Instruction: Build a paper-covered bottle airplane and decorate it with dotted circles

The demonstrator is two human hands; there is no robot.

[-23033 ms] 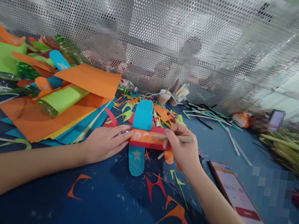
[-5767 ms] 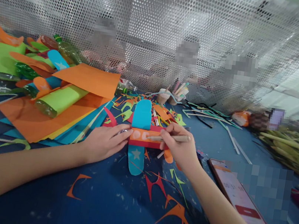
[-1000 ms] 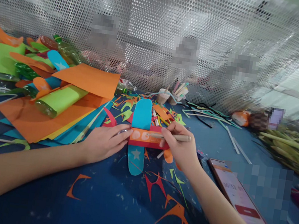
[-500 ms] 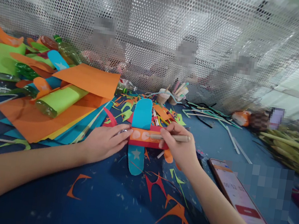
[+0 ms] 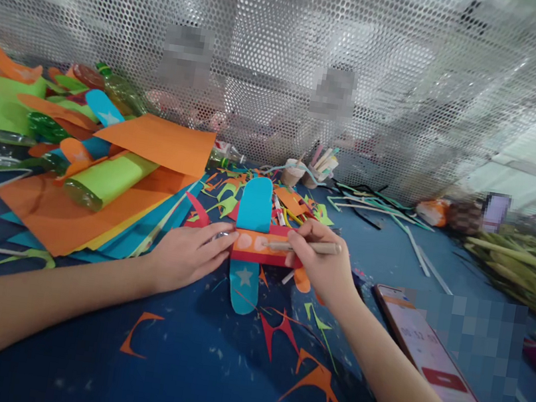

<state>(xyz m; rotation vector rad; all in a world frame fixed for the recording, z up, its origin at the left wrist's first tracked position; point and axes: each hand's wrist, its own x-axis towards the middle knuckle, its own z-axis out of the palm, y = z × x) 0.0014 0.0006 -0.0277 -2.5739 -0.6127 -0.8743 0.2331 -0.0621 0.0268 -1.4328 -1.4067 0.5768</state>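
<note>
A toy plane (image 5: 255, 207) made of a plastic bottle wrapped in red and orange paper lies in front of me, with blue paper wings, one bearing a pale star. Pale round spots line its orange strip. My left hand (image 5: 194, 254) is closed around the clear bottle end at the left, steadying it. My right hand (image 5: 317, 259) grips a light-coloured marker (image 5: 326, 248), its tip on one of the pale spots. The far end of the plane is hidden behind my right fingers.
Paper sheets (image 5: 45, 208) and several paper-wrapped bottles (image 5: 110, 181) are heaped at the left. Scraps (image 5: 328, 388) lie in front. A phone (image 5: 435, 360) rests at the right, near dry leaves (image 5: 524, 269). Cups of sticks (image 5: 320, 172) stand before a perforated metal screen (image 5: 276, 81).
Both hands and the plane stay almost still; the marker tip remains at the same spot with hardly any shift. The phone's timer digits have changed.
</note>
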